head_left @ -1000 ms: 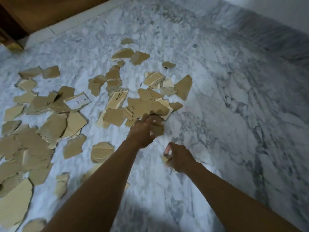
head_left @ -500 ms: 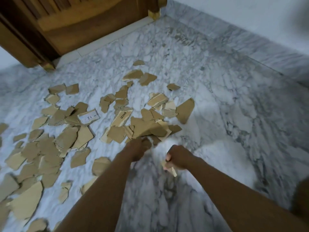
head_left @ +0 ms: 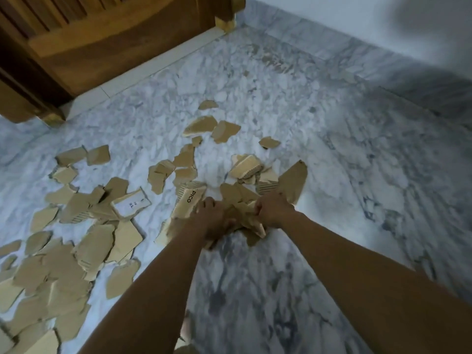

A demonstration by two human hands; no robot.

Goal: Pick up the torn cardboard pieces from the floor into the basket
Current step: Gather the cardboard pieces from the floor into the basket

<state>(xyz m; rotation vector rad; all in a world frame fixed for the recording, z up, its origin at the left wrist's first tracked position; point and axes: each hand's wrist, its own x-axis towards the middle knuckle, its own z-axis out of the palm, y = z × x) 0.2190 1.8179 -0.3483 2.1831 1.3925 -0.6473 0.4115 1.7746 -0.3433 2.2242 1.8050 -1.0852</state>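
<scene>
The left hand (head_left: 212, 218) and right hand (head_left: 274, 212) seem to grip a bunch of cardboard pieces (head_left: 242, 213); next, lift them into the basket, which is out of sight.

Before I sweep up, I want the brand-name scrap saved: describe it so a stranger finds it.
From the wooden door, come down the marble floor to the left hand. The long cardboard strip beside its knuckles alone reads PICO in black.

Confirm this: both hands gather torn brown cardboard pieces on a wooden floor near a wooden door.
Wrong: the head view shows a white, grey-veined marble floor, not wood. The left hand and right hand do gather torn brown cardboard pieces near the wooden door.
</scene>
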